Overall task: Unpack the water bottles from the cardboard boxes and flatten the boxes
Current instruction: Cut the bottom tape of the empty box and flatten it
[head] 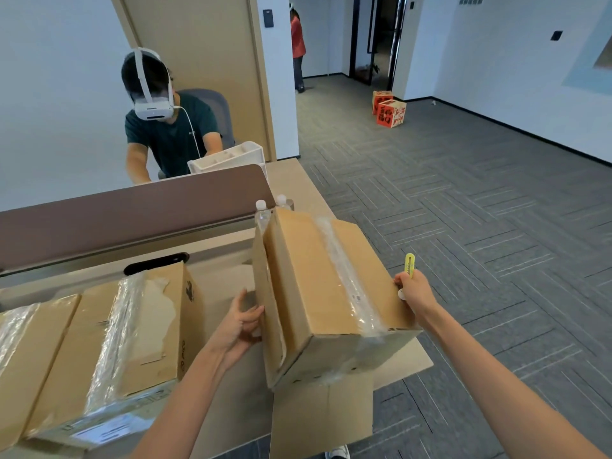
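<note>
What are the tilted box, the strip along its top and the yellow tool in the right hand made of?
Tilted box: brown cardboard, matte, judging by its folded flaps and creased edges. Strip: clear glossy plastic tape, wrinkled and catching light. Yellow tool, gripped by the right hand: probably plastic, smooth and bright.
</note>
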